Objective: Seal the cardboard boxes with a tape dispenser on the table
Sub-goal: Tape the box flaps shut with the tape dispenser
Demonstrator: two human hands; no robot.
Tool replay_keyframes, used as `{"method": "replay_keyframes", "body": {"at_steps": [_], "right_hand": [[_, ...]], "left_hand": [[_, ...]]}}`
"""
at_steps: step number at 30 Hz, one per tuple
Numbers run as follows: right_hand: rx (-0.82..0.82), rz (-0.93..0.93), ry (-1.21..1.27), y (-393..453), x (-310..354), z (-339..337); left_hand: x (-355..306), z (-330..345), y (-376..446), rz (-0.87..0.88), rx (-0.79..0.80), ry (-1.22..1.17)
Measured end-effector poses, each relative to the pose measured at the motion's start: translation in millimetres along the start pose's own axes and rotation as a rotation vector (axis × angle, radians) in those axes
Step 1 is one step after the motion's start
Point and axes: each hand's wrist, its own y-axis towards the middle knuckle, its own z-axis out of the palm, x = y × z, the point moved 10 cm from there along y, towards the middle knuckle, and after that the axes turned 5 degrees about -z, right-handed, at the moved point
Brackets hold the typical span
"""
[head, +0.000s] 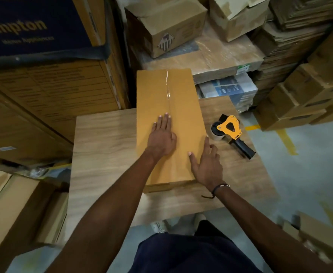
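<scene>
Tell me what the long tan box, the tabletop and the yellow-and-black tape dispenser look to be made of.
Long tan box: matte cardboard, glossy clear tape along its seam. Tabletop: wood-grain surface, perhaps laminate. Yellow-and-black tape dispenser: yellow frame could be metal or plastic; black handle likely plastic.

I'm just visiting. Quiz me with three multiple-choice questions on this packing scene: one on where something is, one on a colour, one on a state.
1. Where is the tape dispenser?
A. On the table, right of the box
B. On top of the box
C. In the left hand

2. What colour is the dispenser's frame?
A. Red
B. Yellow
C. Green

3. What is the left hand doing?
A. Gripping the dispenser
B. Hanging off the table
C. Lying flat on the box

Answers: 1 A, it lies on the table beside the box, untouched. 2 B, yellow frame with a black handle. 3 C, palm down by the taped seam, while the right hand rests at the box's right edge.
</scene>
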Motion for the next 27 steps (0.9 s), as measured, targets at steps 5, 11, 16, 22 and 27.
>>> {"method": "replay_keyframes", "body": {"at_steps": [5,11,16,22,27], "right_hand": [[0.041,-0.029,0.034,3,-3,0],[0.102,-0.069,0.18,6,-13,-7],[-0.014,0.108,0.37,50,-114,-25],[0.092,0.236,0.029,114,-239,-24],[0.382,0.262,-0.045,141,-276,25]], "left_hand": [[-20,24,-63,0.042,-0.048,-0.018],[-33,39,-119,-0.059,-0.129,-0.012],[-41,35,-123,-0.148,-0.158,-0.15],[-76,25,-122,-0.143,-0.271,-0.186],[-82,33,-119,-0.167,-0.309,-0.152]]}}
